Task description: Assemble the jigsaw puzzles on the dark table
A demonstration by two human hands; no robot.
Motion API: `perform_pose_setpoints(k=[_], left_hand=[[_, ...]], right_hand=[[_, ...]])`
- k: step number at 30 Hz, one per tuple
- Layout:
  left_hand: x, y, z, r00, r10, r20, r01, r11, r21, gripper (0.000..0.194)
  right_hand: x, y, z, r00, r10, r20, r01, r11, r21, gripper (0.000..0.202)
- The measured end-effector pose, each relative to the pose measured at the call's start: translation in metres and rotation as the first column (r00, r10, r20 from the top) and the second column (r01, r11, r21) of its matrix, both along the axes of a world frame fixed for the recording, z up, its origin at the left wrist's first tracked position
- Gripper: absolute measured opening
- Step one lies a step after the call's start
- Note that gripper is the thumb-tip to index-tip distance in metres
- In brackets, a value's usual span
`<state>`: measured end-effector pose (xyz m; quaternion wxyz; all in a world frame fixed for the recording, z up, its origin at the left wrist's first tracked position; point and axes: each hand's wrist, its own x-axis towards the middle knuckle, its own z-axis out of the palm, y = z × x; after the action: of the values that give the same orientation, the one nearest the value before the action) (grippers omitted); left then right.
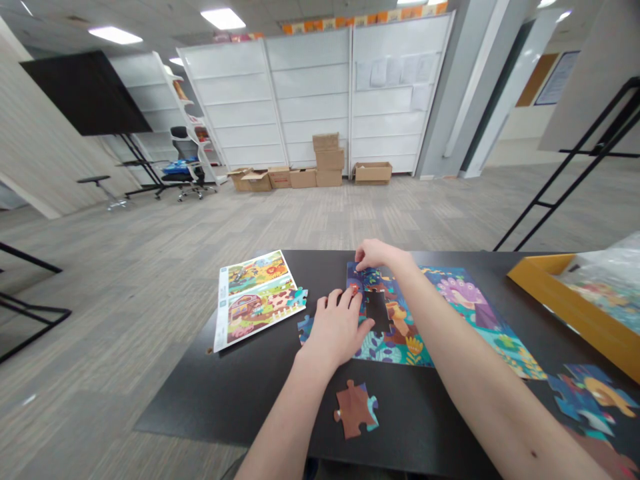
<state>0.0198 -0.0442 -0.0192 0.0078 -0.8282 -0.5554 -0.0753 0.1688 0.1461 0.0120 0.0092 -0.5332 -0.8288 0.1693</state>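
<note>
A partly assembled jigsaw puzzle (467, 297) with a colourful picture lies on the black table; a dark gap shows in its left part. My left hand (337, 327) rests flat, fingers spread, over the puzzle's left edge, touching its pieces. At the far left corner, my right hand (379, 253) has its fingers curled together on a dark blue puzzle piece (369, 277), partly covering it. A blue piece (304, 327) peeks out left of my left hand. Nearer me lies a loose brown puzzle piece (356, 408), apart from the rest.
A printed picture sheet (257, 303) lies at left, with a small teal piece (300, 297) on its edge. Several loose pieces (595, 393) lie at right, near a yellow box (575, 307) holding a plastic bag (613, 273). The black table (215, 400) ends close in front of me.
</note>
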Motion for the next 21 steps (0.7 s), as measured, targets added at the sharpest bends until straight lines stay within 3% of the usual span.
perform_pose_setpoints(k=[21], left_hand=[[-0.0006, 0.0004, -0.0037, 1.0, -0.001, 0.002, 0.001, 1.0, 0.011, 0.055]], right_hand=[[0.0028, 0.0003, 0.0034, 1.0, 0.0, -0.012, 0.0, 0.998, -0.056, 0.026]])
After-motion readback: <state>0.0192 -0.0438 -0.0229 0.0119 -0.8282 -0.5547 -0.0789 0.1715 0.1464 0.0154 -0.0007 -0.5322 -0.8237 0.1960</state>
